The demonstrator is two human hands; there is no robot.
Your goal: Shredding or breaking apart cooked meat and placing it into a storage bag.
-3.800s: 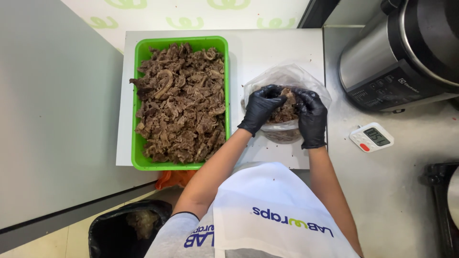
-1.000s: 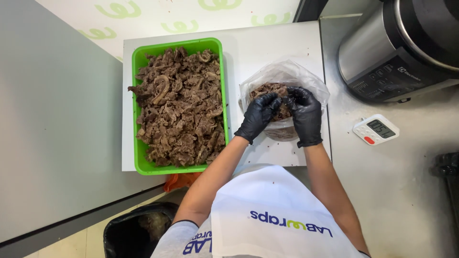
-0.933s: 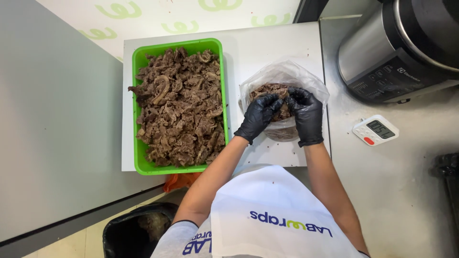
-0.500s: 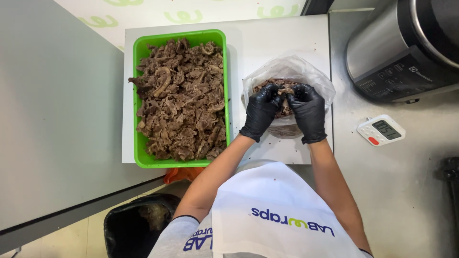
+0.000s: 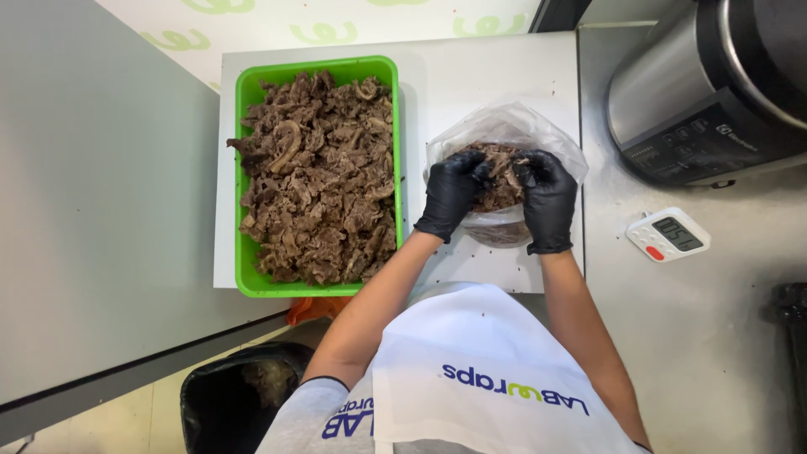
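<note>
Your fingertips (image 5: pixel 481 171) curl into meat portion (image 5: pixel 502 178), both gloved hands half-closed, left hand (image 5: pixel 452 193) and right hand (image 5: pixel 548 198) pinching bag rim to keep clear bag (image 5: pixel 504 134) open on white board (image 5: pixel 496 76). Green tray (image 5: pixel 244 101) of shredded meat just beside, within reach. Timer (image 5: pixel 668 235) apart, right.

Bright, even light falls from above, apparently indoor lamps, and shadows stay short and soft. The white board (image 5: pixel 504 76) is close to washed out, and the metal counter (image 5: pixel 714 336) gives a dull sheen. A pale glare streaks the steel cooker (image 5: pixel 672 92) and the clear plastic bag (image 5: pixel 504 126) (its folds catch small highlights). Focus is sharp throughout; straight edges bend slightly toward the frame's borders. The bin (image 5: pixel 227 412) sits in shade.
</note>
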